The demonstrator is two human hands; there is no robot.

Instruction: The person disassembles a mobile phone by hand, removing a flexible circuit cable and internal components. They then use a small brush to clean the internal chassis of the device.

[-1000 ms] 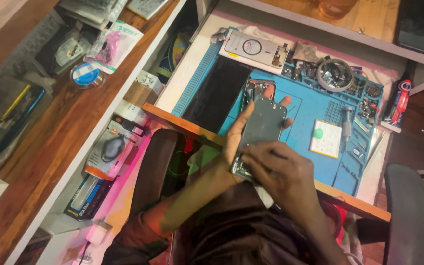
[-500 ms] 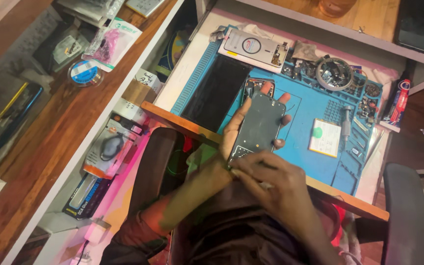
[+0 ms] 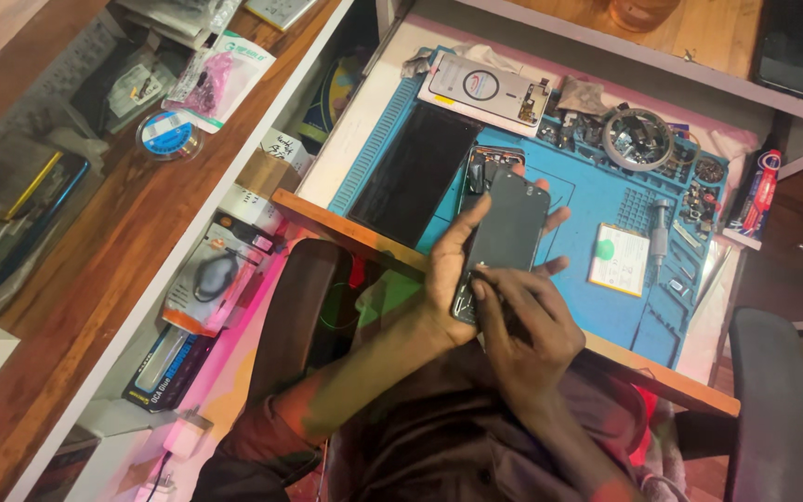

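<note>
Head view: the left hand [image 3: 443,279] cradles a dark phone [image 3: 506,232] from behind, fingers wrapped round its edges, above the blue work mat [image 3: 606,200]. The right hand [image 3: 522,321] pinches at the phone's near end — what it grips there cannot be told. A slip could drop the phone onto the loose parts beyond the grip — or crack it.

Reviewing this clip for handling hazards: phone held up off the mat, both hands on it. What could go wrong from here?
1. The left hand holds the dark phone in the air over the desk edge; if the grip slips, it may fall to the lap or floor.
2. The right hand presses at the phone's lower end; too much force might bend or crack it.
3. Loose small parts lie on the blue mat; a dropped phone could scatter them.
</note>
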